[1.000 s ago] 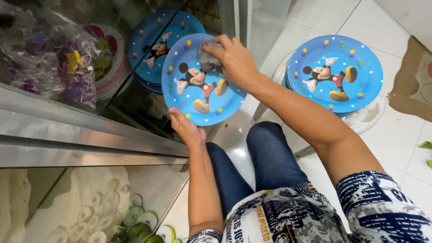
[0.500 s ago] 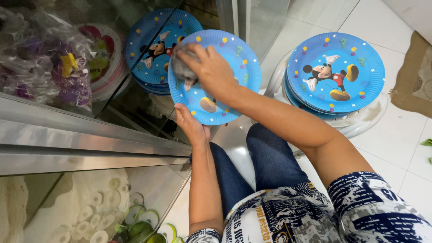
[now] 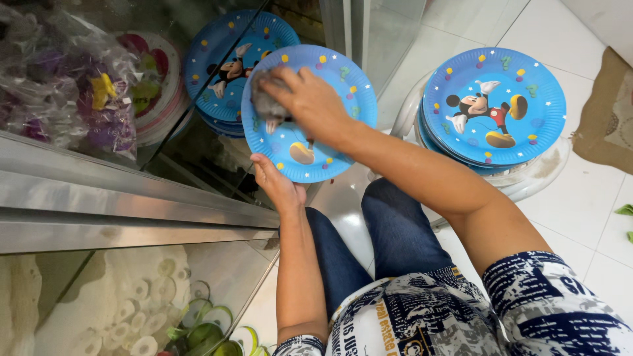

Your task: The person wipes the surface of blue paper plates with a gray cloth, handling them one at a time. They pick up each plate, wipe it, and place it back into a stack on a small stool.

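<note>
Left hand [image 3: 277, 188] under the lower rim of a blue cartoon paper plate [image 3: 343, 92], fingers clamped on its edge, plate held tilted up over the lap, beside the glass display cabinet [image 3: 132, 198]. Right hand [image 3: 310, 102] flat on the plate face, fingers together pressing a grey cloth [image 3: 264, 105] against it. Stack of matching blue plates [image 3: 494, 105] well apart to the right, on a white plastic stool [image 3: 547, 168] on the tiled floor [image 3: 593, 237]. Another stack of the same plates [image 3: 224, 59] inside the cabinet, behind the glass, next to bagged purple party items [image 3: 72, 86].
</note>
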